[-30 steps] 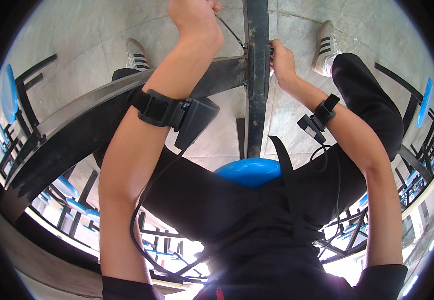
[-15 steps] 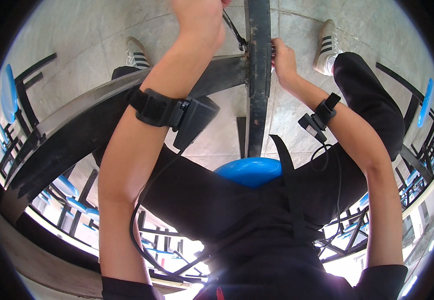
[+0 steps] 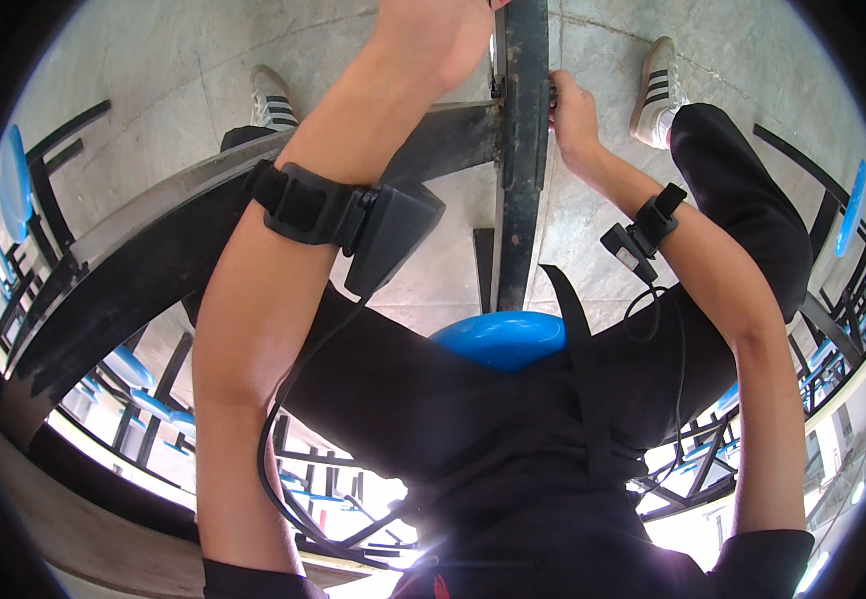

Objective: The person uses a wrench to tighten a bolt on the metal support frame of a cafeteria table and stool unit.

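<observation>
A black steel beam (image 3: pixel 523 160) runs away from me in the middle. On its left a curved black metal arm (image 3: pixel 443 140) joins it. My left hand (image 3: pixel 438 45) is at the top edge, left of the beam by that joint. Its fingers lie mostly out of view, closed round a dark wrench (image 3: pixel 495 75), of which only a sliver shows beside the beam. My right hand (image 3: pixel 575 115) is on the beam's other side, level with the joint. Its fingers are closed against a small dark metal piece (image 3: pixel 553 96), mostly hidden, whose kind I cannot make out.
A round blue seat (image 3: pixel 503 337) is below the beam, between my legs. Black strapped devices (image 3: pixel 393 235) with cables are on both forearms. My striped shoes (image 3: pixel 659 95) rest on grey floor tiles. More blue seats (image 3: pixel 15 185) on black frames stand at both sides.
My left hand has swung right, closer to the beam, and now covers most of the wrench. My right hand keeps its place at the beam. The whole view has shifted slightly.
</observation>
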Demonstrator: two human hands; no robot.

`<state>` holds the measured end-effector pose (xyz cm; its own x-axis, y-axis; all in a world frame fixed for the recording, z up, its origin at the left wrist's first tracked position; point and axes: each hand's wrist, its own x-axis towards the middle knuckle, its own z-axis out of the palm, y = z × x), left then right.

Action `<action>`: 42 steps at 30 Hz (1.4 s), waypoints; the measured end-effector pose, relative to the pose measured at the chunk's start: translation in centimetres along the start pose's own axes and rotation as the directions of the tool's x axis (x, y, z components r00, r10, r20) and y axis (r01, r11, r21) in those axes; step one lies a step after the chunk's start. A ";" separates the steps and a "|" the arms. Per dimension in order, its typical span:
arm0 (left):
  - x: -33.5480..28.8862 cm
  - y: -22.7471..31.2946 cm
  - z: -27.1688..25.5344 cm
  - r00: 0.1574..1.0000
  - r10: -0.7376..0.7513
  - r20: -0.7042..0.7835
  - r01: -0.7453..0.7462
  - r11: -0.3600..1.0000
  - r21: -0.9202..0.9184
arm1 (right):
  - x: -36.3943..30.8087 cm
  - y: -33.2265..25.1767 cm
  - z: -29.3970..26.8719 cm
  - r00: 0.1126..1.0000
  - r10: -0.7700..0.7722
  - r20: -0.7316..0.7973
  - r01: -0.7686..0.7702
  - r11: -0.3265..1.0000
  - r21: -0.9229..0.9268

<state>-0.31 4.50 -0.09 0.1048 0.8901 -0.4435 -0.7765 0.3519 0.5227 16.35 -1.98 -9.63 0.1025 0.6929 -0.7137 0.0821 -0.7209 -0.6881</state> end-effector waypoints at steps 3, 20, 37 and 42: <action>0.1 -0.1 0.2 0.996 0.078 0.045 -0.077 0.997 -0.005 | 0.1 0.1 -0.3 1.000 -0.007 -0.005 0.007 1.000 -0.006; 1.0 -1.6 0.3 0.974 0.179 0.139 -0.174 0.983 -0.051 | -0.9 -0.7 0.6 1.000 -0.016 0.018 0.015 0.999 0.045; 3.4 -3.3 -0.4 0.954 0.286 0.093 -0.288 0.958 0.003 | -0.2 0.4 0.3 0.987 -0.158 -0.040 0.156 0.986 -0.052; 3.7 -3.9 1.4 0.967 0.254 -0.031 -0.251 0.966 0.061 | 0.2 0.6 -0.5 0.981 -0.192 -0.042 0.186 0.976 -0.118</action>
<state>3.98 6.80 -2.73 -0.1149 0.9408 -0.3189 -0.7385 0.1338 0.6609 16.88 -2.33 -10.12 0.1262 0.8171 -0.5626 0.2158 -0.5761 -0.7883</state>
